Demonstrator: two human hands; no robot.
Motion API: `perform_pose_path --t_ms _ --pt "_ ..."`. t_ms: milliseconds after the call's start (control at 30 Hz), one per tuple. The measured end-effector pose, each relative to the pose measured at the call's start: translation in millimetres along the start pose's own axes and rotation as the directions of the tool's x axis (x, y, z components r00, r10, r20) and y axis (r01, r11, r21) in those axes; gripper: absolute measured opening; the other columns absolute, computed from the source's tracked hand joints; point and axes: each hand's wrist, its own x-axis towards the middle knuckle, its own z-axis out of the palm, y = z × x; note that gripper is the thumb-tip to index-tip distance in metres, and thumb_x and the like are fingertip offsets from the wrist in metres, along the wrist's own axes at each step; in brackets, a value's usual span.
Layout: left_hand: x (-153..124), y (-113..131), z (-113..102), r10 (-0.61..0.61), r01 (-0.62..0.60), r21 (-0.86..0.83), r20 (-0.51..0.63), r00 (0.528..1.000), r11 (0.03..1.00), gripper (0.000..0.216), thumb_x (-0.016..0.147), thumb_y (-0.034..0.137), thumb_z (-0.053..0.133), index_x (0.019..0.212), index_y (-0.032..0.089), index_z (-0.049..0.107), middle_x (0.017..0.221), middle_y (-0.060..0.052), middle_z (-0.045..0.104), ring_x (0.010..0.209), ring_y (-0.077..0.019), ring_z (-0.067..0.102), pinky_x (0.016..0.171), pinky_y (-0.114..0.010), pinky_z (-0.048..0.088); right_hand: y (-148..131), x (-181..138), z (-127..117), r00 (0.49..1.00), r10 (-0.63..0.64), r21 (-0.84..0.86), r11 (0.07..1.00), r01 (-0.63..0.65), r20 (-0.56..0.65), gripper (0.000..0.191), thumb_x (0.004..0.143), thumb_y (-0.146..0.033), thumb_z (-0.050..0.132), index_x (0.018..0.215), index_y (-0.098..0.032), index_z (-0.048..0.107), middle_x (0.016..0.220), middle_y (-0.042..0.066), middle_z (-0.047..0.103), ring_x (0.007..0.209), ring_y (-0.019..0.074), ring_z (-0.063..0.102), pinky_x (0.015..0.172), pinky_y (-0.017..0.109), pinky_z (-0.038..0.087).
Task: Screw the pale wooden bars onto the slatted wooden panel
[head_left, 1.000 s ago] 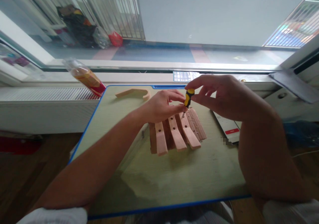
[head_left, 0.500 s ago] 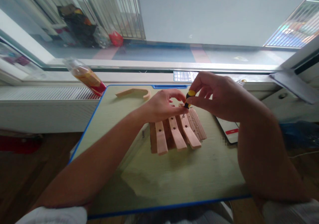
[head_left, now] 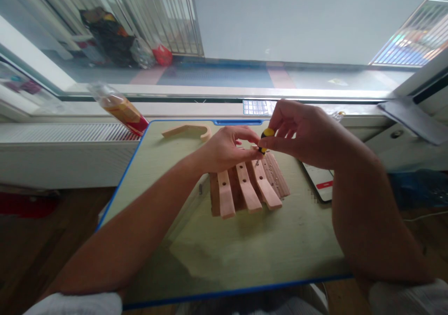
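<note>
My right hand (head_left: 301, 133) pinches the yellow and black handle of a stubby screwdriver (head_left: 268, 132) between thumb and fingers. The thumb and forefinger of my left hand (head_left: 227, 149) close around the lower end of that handle. Below them, a screw (head_left: 257, 163) shows in the rightmost wooden hook (head_left: 269, 191). This hook and two others lie side by side across a darker wooden board (head_left: 280, 177), each with a drilled hole. My left hand covers the far ends of the left hooks. The screwdriver's tip is hard to make out.
A loose curved wooden hook (head_left: 185, 129) rests at the back left of the blue-edged table (head_left: 210, 263). A small screw (head_left: 200, 189) lies left of the board. At right is a flat object with a red label (head_left: 325, 184). A bottle (head_left: 124, 112) leans by the radiator (head_left: 70, 132).
The screwdriver's handle has turned slightly in my fingers, showing more yellow near its lower end. Both hands stay at almost the same spot, and the hooks and board have not moved.
</note>
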Motion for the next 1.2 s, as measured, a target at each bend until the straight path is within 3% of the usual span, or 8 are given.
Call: perform_pose_path --t_ms 200,367,533,733,933,1200 --pt "1.5 1.6 -2.3 0.032 -0.032 0.011 0.031 0.999 0.999 0.021 0.088 0.04 0.082 0.101 0.023 0.087 0.113 -0.008 0.081 0.106 -0.024 0.073 0.094 -0.037 0.057 -0.5 -4.0 -7.4 0.998 -0.037 0.003 0.999 0.037 0.046 0.033 0.089 -0.052 0.08 0.106 -0.024 0.078 0.094 0.005 0.08 0.075 0.0216 0.072 0.062 0.038 0.055" --pt "2.1 -0.2 -2.1 0.051 -0.051 -0.008 0.032 0.998 0.999 0.024 0.088 0.038 0.082 0.106 0.024 0.088 0.119 -0.008 0.081 0.11 -0.0251 0.073 0.1 -0.039 0.056 1.2 -7.4 -11.6 0.989 -0.144 0.078 0.987 0.141 0.035 0.027 0.098 -0.036 0.072 0.12 -0.024 0.083 0.099 0.003 0.082 0.078 0.0188 0.074 0.069 0.036 0.059" --pt "1.4 5.0 -2.5 0.038 -0.038 0.006 0.049 0.998 0.999 0.023 0.089 0.037 0.081 0.106 0.022 0.088 0.122 -0.01 0.08 0.113 -0.0259 0.073 0.102 -0.04 0.056 0.7 -6.0 -9.8 0.992 -0.122 0.069 0.99 0.119 0.041 0.02 0.095 -0.03 0.073 0.111 -0.024 0.083 0.093 0.003 0.081 0.076 0.0188 0.073 0.069 0.036 0.058" --pt "0.2 4.1 -4.4 0.027 -0.028 0.012 0.084 0.996 1.0 0.028 0.088 0.039 0.081 0.109 0.021 0.085 0.125 -0.01 0.078 0.115 -0.0262 0.072 0.101 -0.041 0.056 -2.6 -5.7 -7.7 0.995 -0.086 0.024 0.996 0.084 0.057 0.017 0.096 -0.039 0.073 0.103 -0.024 0.078 0.09 0.005 0.079 0.077 0.0209 0.072 0.065 0.037 0.054" --pt "-1.7 -0.7 -2.5 -0.049 0.048 0.02 0.047 0.998 0.999 0.037 0.084 0.045 0.085 0.112 0.02 0.081 0.119 -0.008 0.079 0.115 -0.0265 0.072 0.098 -0.041 0.057 -1.0 -1.9 -1.3 0.998 -0.052 0.031 0.998 0.051 0.038 0.026 0.09 -0.046 0.078 0.093 -0.021 0.069 0.082 0.003 0.074 0.07 0.0185 0.067 0.058 0.034 0.046" --pt "1.8 -4.1 -1.9 -0.015 0.014 0.003 0.041 0.999 1.0 0.034 0.083 0.044 0.085 0.105 0.018 0.081 0.109 -0.007 0.078 0.105 -0.0235 0.071 0.089 -0.035 0.057 -4.2 1.0 4.8 0.999 -0.038 -0.018 0.999 0.038 -0.008 0.032 0.088 -0.048 0.081 0.085 -0.022 0.061 0.076 0.003 0.071 0.068 0.0176 0.061 0.059 0.035 0.04"
